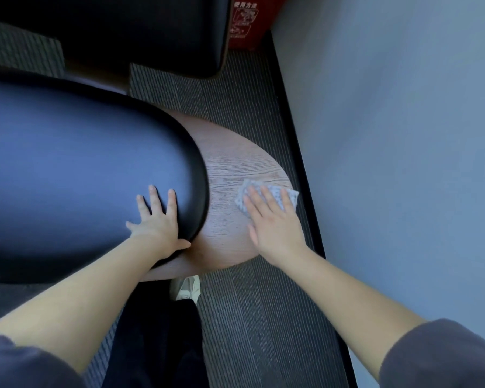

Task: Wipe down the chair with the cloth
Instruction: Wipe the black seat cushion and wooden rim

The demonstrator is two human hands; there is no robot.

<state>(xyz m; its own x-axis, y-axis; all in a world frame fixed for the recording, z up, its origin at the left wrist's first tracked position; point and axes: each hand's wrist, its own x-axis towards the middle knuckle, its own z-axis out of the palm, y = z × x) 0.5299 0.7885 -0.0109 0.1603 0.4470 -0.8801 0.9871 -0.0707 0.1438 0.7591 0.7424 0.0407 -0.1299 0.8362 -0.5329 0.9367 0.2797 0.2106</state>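
The chair fills the left and middle: a dark padded cushion (76, 169) with a black rim, set in a rounded brown wooden shell (230, 163). My left hand (156, 219) rests flat on the cushion's right end, thumb hooked over the black rim. A small grey-and-white patterned cloth (290, 196) lies on the wooden shell near its right edge. My right hand (273, 222) presses flat on the cloth with straight, spread fingers, hiding most of it.
Striped dark carpet (247, 317) covers the floor. A pale wall (403, 135) with a black skirting board (300, 163) runs close along the right. Another dark seat (140, 32) stands behind, with a red box (247, 21) beside it. My leg and shoe (186, 287) are below the chair.
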